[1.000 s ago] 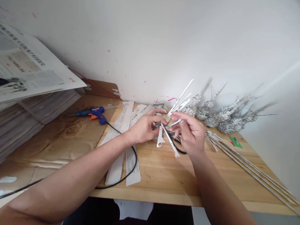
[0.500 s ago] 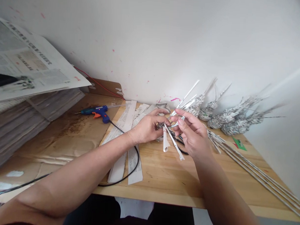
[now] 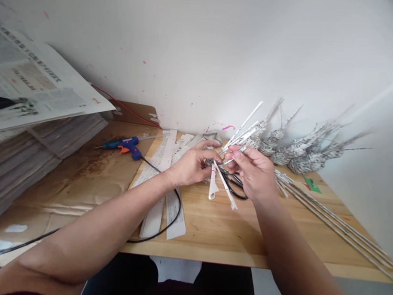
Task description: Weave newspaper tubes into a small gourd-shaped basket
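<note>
My left hand [image 3: 196, 164] is closed around a small woven newspaper piece [image 3: 209, 162], mostly hidden behind its fingers. Rolled paper tubes [image 3: 244, 123] fan out of the piece up and to the right, and two more ends hang down, one a flared paper tube [image 3: 213, 189], the other a thin paper tube [image 3: 227, 193]. Between thumb and fingers, my right hand [image 3: 252, 169] pinches a newspaper tube [image 3: 235, 155] that runs into the woven piece. Black-handled scissors [image 3: 235, 185] lie on the table just beneath, partly covered by the hands.
A blue glue gun [image 3: 127, 146] lies on cardboard [image 3: 69, 177] at left, its black cable [image 3: 180, 207] looping over paper strips [image 3: 176, 215]. Stacked newspapers [image 3: 48, 142] rise far left. Several woven newspaper shapes [image 3: 304, 153] stand by the wall; long paper tubes [image 3: 336, 219] lie at right.
My right fingers have closed from a looser, spread pose into a pinch on the tube. My left hand keeps its hold on the woven piece. The view has shifted slightly.
</note>
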Demonstrator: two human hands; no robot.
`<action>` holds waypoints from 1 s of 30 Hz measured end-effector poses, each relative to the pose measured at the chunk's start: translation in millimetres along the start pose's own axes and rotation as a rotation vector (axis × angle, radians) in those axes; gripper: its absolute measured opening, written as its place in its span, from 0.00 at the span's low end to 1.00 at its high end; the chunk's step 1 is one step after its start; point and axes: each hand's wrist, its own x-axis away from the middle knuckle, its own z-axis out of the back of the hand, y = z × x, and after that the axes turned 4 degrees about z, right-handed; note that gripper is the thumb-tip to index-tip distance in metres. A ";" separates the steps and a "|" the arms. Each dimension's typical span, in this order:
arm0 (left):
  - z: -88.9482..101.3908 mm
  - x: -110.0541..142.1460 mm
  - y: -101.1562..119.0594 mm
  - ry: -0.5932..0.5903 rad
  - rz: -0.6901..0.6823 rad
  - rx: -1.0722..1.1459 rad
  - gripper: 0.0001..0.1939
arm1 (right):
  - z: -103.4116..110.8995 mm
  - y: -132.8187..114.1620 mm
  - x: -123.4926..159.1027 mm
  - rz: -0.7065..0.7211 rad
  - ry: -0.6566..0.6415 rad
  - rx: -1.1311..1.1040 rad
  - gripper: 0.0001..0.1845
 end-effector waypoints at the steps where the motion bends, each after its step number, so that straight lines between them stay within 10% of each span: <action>1: -0.2 0.1 -0.4 0.002 0.006 0.005 0.08 | 0.1 0.2 -0.5 -0.005 0.012 0.006 0.16; 11: 1.2 0.6 2.4 0.000 0.048 -0.036 0.07 | 2.9 -5.7 0.6 -0.005 0.008 0.075 0.26; 30: 3.1 -0.9 4.9 0.008 0.109 0.026 0.06 | 3.1 3.1 0.3 0.047 -0.203 0.142 0.14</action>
